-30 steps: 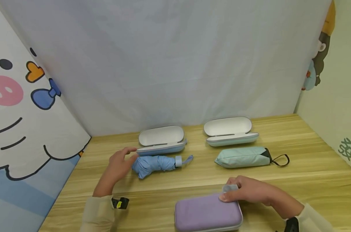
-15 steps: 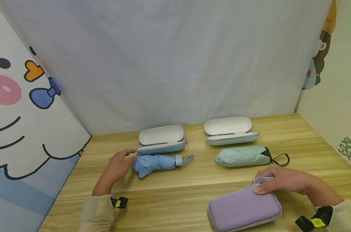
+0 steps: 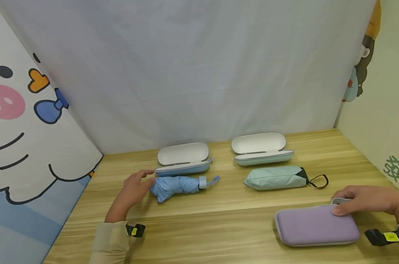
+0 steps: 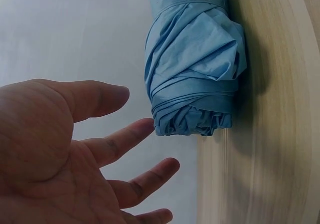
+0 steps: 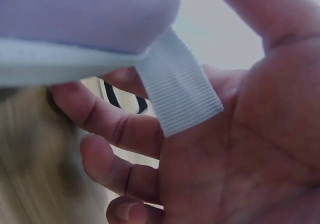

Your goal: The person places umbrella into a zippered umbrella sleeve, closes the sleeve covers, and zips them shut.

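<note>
Purple case (image 3: 318,225): was near right, on or just above the worktop (image 3: 199,234); I couldn't tell which.
Corner pinch: one-sided, so it risked swivel or slip.
Blue umbrella (image 3: 177,186): a stray nudge could have rolled it.
Right hand (image 3: 370,200): I pinched the case, thumb on top.
Left hand (image 3: 136,187): spread at the umbrella's end, contact unclear.

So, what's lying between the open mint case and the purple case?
In the head view, the mint umbrella lies between them; from there to the purple case, the wooden table is bare.
</note>
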Available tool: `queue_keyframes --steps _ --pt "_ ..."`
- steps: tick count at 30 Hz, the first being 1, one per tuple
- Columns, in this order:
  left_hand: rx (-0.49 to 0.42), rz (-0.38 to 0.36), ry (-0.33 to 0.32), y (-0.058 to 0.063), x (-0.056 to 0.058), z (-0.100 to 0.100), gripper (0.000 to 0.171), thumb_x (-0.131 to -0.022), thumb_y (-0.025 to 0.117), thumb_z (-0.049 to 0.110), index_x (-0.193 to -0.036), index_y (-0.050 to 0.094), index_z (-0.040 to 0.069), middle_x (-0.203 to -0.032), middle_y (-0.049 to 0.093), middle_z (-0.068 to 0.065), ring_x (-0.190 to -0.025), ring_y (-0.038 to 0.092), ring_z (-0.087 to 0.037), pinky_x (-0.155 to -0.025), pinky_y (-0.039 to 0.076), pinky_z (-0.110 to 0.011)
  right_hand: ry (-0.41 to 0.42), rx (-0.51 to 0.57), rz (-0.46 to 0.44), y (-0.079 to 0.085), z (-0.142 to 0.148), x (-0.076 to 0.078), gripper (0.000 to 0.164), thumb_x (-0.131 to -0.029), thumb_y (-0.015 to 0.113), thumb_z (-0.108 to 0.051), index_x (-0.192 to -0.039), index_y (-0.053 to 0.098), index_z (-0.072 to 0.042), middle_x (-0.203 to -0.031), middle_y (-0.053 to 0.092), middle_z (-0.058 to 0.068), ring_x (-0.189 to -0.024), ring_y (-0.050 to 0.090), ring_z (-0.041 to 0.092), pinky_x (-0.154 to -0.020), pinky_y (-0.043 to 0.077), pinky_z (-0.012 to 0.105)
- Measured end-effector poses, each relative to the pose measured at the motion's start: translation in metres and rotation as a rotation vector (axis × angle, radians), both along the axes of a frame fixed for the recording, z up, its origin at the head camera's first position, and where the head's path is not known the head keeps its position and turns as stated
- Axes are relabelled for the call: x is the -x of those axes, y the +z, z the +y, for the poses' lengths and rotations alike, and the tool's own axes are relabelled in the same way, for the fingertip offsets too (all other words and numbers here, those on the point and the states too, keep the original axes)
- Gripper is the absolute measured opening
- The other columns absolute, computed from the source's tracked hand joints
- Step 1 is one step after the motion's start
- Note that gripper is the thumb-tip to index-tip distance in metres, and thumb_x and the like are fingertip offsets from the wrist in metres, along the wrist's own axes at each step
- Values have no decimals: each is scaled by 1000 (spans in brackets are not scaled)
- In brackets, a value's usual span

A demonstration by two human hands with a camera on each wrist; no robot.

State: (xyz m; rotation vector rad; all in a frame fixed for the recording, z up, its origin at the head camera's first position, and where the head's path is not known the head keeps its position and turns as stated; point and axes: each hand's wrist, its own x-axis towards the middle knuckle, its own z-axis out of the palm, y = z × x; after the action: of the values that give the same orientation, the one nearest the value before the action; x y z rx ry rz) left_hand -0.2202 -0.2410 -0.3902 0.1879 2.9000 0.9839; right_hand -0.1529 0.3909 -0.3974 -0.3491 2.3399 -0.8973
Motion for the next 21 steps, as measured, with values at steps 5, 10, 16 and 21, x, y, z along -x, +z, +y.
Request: queue_keyframes --steps 5,10,16,21 --pt "5 0 12 1 -1 1 46 -100 49 29 -139 47 5 -138 42 -29 -130 30 -47 -101 24 -64 -95 -73 -4 -2 16 3 46 -95 59 -32 -120 60 6 -119 55 22 -109 53 37 -87 44 54" --pt "20 25 7 -2 0 2 46 -100 48 28 -139 45 3 -137 43 -30 -129 32 -47 -103 19 -64 -130 -118 5 -4 20 8 58 -95 57 -38 -121 55 14 -119 56 29 -112 51 48 -88 41 61" --pt "-4 27 15 -7 4 2 47 -102 44 24 -145 36 4 -138 40 -32 -131 29 -50 -102 21 -65 -109 -101 45 0 16 8 42 -98 54 -35 -116 62 2 -108 62 17 -99 58 29 -82 47 48" --pt "-16 6 24 -10 7 3 51 -103 43 26 -149 30 7 -139 38 -34 -130 28 -51 -102 23 -66 -107 -90 179 11 0 2 25 -98 55 -32 -102 64 -9 -92 60 2 -81 50 11 -69 41 30"
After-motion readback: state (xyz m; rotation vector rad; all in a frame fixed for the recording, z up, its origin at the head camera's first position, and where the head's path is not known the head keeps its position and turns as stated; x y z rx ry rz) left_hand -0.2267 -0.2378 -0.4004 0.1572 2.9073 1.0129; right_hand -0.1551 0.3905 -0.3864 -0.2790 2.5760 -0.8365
